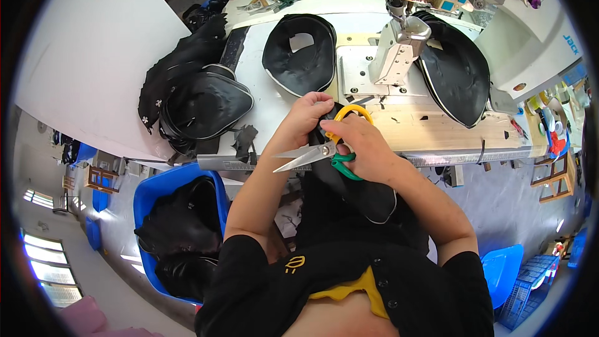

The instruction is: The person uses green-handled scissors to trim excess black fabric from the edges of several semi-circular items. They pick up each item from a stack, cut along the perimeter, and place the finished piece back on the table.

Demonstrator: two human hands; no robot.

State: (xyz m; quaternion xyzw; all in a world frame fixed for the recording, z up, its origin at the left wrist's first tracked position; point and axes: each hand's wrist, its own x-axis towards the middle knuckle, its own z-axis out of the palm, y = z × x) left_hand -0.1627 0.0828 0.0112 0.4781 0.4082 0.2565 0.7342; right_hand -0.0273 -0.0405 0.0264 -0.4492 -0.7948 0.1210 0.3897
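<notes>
My right hand (pixel 368 146) is closed round a pair of scissors (pixel 317 152) with one yellow and one green handle loop. Their blades stand slightly apart and point left, above my left forearm. My left hand (pixel 306 117) pinches the upper end of a black leather-like piece (pixel 359 195), just past the table's front edge. This piece runs down under the scissors and right hand toward my lap, and a pale edging shows at its lower end. Right behind my left hand, a curved black panel (pixel 299 56) with a pale cutout lies on the table.
A post-bed sewing machine (pixel 399 50) stands at the back right, stacked black panels (pixel 455 68) beside it. More edged black pieces (pixel 206 105) lie at the left. A blue bin (pixel 142 212) of black material stands below. Scraps (pixel 244 140) and hand tools (pixel 274 3) lie on the table.
</notes>
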